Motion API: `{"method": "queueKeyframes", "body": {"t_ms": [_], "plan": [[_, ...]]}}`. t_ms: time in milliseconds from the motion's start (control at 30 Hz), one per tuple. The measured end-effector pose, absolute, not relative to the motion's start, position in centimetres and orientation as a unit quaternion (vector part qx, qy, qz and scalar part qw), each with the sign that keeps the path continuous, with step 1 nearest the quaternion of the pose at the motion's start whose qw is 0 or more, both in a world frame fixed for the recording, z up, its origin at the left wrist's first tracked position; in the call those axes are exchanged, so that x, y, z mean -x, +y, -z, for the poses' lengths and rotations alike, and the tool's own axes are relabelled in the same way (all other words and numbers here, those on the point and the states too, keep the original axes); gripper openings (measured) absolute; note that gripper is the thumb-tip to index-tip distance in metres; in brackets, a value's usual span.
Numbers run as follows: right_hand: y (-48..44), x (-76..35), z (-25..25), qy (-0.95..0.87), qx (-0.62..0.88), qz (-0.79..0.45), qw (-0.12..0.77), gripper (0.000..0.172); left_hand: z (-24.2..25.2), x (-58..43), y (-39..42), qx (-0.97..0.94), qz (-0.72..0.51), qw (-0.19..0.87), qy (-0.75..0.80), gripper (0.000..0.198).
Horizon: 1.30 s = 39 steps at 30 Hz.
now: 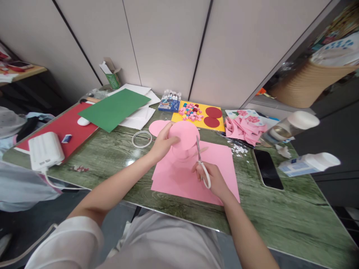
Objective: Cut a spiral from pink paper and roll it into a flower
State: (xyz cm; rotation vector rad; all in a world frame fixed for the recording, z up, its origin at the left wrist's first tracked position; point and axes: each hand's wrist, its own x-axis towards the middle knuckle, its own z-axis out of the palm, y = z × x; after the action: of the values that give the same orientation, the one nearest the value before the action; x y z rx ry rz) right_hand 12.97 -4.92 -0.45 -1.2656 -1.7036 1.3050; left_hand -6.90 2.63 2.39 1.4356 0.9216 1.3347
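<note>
My left hand (163, 144) grips a round pink paper disc (185, 134) by its left side, thumb on top. The disc is held up over pink paper sheets (179, 179) lying on the table. In my right hand (211, 177) is a pair of scissors (199, 153) with white handles, fingers through the loops. The scissor blades meet the disc's right edge. Another pink paper circle (157, 127) lies on the table just beyond my left hand, partly covered by it.
Behind the disc, a yellow sheet (182, 106) bears small coloured pieces and two dark red circles (211, 121). Pink scraps (244, 129), a phone (267, 169) and bottles (311, 164) are on the right. A green sheet (114, 108), coiled cable (141, 139) and power bank (46, 149) lie left.
</note>
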Motion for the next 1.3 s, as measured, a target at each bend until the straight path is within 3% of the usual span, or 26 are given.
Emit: {"method": "queueKeyframes", "body": {"t_ms": [100, 333, 667, 1300], "plan": [[-4.8, -12.8, 0.5, -0.651, 0.489, -0.477, 0.331, 0.038, -2.3, 6.3, 2.2, -0.571, -0.561, 0.464, 0.379, 0.026], [-4.8, -12.6, 0.7, -0.645, 0.495, -0.466, 0.350, 0.038, -2.3, 4.8, 0.7, -0.541, -0.540, 0.521, 0.379, 0.047], [-4.9, -12.8, 1.0, -0.638, 0.490, -0.476, 0.356, 0.041, -2.3, 5.3, 0.8, -0.632, -0.490, 0.420, 0.429, 0.039], [-4.9, -12.9, 0.2, -0.649, 0.492, -0.466, 0.347, 0.039, -2.2, 5.6, 1.2, -0.623, -0.517, 0.407, 0.423, 0.049]]}}
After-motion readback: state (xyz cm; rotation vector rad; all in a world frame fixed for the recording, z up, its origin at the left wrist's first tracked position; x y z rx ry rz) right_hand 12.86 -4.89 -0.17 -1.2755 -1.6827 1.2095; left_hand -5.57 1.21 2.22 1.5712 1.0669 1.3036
